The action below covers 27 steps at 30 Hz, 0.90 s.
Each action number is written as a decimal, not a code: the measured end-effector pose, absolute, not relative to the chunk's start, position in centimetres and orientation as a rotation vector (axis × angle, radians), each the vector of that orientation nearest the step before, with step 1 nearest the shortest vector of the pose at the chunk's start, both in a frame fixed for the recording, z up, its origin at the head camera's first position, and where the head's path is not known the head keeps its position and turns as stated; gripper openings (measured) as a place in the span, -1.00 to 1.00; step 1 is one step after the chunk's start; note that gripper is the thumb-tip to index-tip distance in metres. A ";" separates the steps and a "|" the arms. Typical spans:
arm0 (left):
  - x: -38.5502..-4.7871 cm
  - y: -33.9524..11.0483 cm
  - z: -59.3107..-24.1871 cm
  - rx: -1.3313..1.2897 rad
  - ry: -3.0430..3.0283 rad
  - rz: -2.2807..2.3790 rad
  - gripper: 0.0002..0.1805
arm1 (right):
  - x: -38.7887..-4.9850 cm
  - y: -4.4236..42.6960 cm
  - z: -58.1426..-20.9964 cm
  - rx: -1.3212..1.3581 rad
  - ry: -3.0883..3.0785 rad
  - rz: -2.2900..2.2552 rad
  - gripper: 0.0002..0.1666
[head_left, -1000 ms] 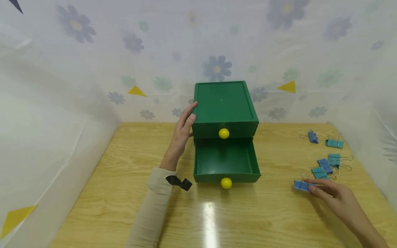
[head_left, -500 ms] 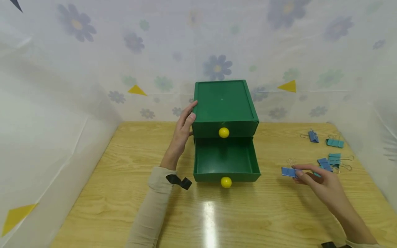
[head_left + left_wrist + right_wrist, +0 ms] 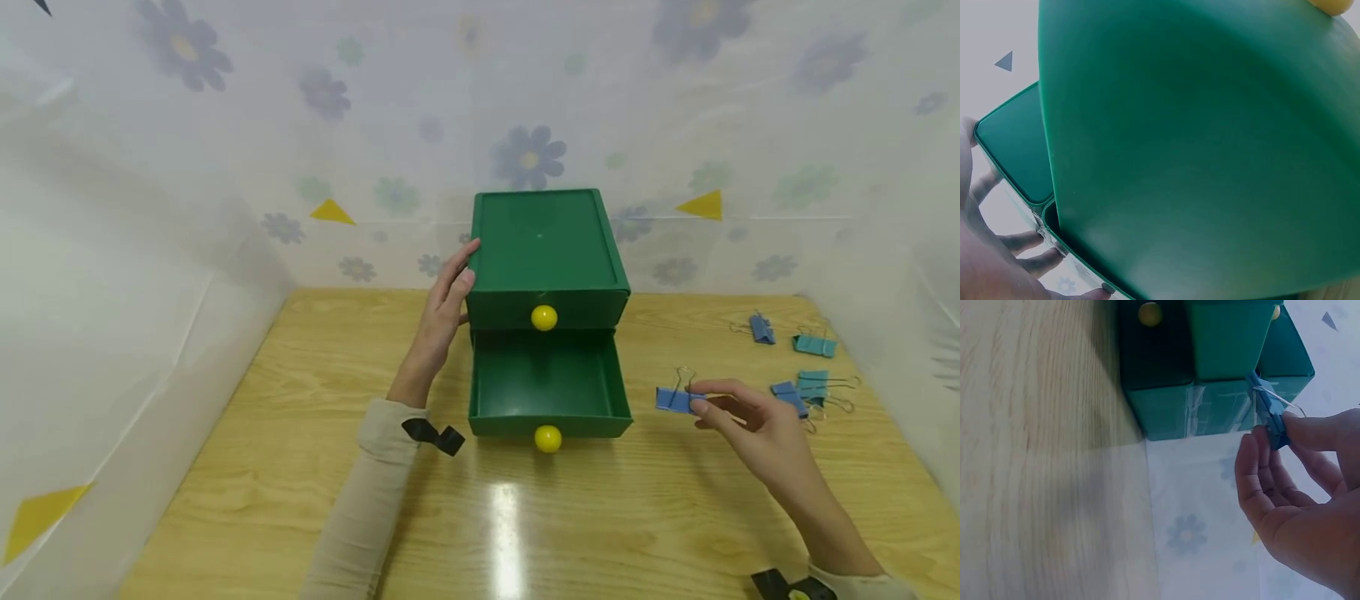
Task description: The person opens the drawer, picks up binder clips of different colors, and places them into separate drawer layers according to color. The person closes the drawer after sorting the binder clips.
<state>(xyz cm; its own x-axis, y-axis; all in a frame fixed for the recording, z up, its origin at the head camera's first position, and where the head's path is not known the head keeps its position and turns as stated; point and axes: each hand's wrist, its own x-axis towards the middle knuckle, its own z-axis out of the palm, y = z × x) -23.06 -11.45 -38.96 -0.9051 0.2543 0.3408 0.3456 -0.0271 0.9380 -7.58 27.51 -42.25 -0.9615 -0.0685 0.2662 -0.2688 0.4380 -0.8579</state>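
Observation:
My left hand (image 3: 438,325) rests against the left side of a green drawer cabinet (image 3: 543,242), its fingers spread along the wall in the left wrist view. Below the cabinet's closed top drawer, with its yellow knob (image 3: 543,317), a green drawer (image 3: 543,383) is pulled out and nothing lies in it. To the right of that drawer, above the table, my right hand (image 3: 757,433) pinches a blue binder clip (image 3: 673,400) between thumb and fingers. The clip's wire handle points up. In the right wrist view the clip (image 3: 1268,409) appears in front of the cabinet's side.
Several blue and teal binder clips lie at the right of the wooden table (image 3: 337,517), among them a teal clip (image 3: 815,345) and a blue clip (image 3: 762,328). Flower-patterned sheeting (image 3: 390,125) stands behind and at both sides.
My right hand has carried the blue binder clip leftward and up from near the other clips toward the pulled-out drawer. The left hand stays on the cabinet.

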 end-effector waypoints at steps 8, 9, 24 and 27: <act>-23.1 -11.4 -38.9 -0.652 -2.145 -2.101 -0.44 | -8.0 25.6 -40.6 0.401 -2.358 1.679 -0.69; -23.1 -11.4 -38.9 -0.655 -2.142 -2.101 -0.44 | -8.1 25.4 -40.4 0.413 -2.355 1.692 -0.69; -23.1 -11.3 -39.0 -0.649 -2.151 -2.096 -0.43 | -9.3 21.2 -38.3 0.533 -2.354 1.695 -0.71; -23.0 -11.3 -39.0 -0.650 -2.146 -2.098 -0.43 | -9.7 20.3 -38.0 0.561 -2.347 1.684 -0.71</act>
<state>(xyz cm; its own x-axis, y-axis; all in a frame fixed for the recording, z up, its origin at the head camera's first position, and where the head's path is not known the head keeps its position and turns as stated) -23.04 -11.29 -38.99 -0.9079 0.2472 0.3387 0.3441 -0.0222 0.9387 -9.68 20.29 -38.02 -0.9083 -0.1881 0.3736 -0.4141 0.2798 -0.8662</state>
